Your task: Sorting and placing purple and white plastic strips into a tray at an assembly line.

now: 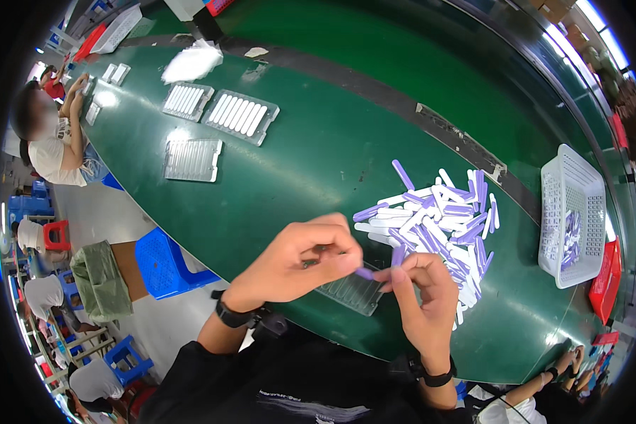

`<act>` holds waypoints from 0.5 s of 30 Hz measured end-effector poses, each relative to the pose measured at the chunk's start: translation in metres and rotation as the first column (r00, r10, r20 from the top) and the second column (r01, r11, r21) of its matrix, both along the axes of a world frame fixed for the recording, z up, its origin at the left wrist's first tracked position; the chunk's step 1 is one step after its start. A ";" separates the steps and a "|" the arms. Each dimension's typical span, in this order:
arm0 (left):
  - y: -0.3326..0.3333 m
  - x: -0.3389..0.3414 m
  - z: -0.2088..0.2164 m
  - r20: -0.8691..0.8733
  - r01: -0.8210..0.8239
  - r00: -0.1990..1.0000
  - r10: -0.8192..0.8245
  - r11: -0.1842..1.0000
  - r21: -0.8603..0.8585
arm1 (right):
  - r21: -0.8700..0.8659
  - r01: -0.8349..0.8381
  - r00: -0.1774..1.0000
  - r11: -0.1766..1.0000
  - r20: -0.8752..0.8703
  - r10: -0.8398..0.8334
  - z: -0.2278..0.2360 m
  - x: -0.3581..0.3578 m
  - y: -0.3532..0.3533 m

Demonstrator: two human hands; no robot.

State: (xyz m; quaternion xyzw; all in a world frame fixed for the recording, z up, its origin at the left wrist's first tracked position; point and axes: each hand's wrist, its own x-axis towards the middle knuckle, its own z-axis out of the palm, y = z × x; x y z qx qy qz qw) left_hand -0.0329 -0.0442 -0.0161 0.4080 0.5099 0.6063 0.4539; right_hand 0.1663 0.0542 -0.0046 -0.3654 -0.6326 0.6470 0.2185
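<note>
My left hand [300,258] is closed in a pinch, and a short purple end of a slim stick [364,273] shows at its fingertips. Close beside it, my right hand [425,300] grips another purple stick [398,254] between thumb and fingers. Under both hands lies a clear ribbed plastic tray [360,297], partly covered by them; the part I see holds no sticks. Just beyond my right hand spreads a loose pile of slim, round-ended purple and white sticks [438,219].
Two clear trays with white sticks [240,115] [186,99] and an unfilled tray [193,160] lie at the far left, near a white plastic bag [193,61]. A white basket [552,212] with purple sticks stands right. Blue stool [164,263] left; co-workers sit both sides.
</note>
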 end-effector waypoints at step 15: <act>-0.001 -0.021 0.029 -0.417 0.306 0.765 -0.492 0.846 -0.437 | 0.748 -0.239 0.959 0.619 0.280 0.032 -0.023 0.014 -0.035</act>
